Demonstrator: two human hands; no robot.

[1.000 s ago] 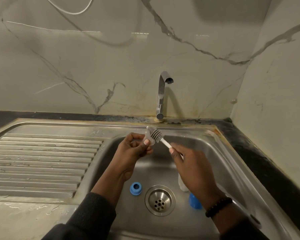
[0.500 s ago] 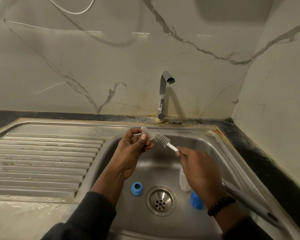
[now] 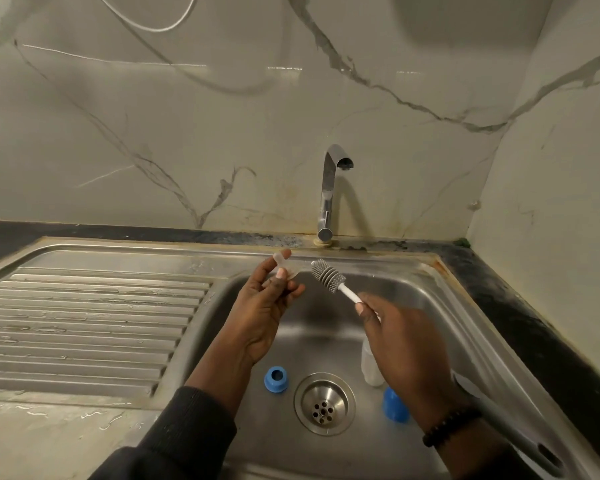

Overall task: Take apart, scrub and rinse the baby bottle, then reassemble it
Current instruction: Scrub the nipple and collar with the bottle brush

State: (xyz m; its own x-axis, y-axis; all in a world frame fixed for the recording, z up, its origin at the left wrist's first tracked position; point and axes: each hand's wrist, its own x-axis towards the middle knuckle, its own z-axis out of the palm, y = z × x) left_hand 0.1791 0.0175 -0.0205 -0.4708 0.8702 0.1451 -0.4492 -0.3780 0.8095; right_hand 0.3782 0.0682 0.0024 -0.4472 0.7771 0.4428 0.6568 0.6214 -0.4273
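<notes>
Bottle in steel sink

Your left sleeve: dark, ribbed cuff. Your right wrist: black beaded bracelet. Both hands bare.

Left hand pinches clear silicone teat over steel sink. Right hand grips white handle of grey bottle brush, bristle head near teat, apart from it. In basin: blue collar ring left of drain, clear bottle and blue cap right (partly hidden by wrist). Tap dry.
</notes>
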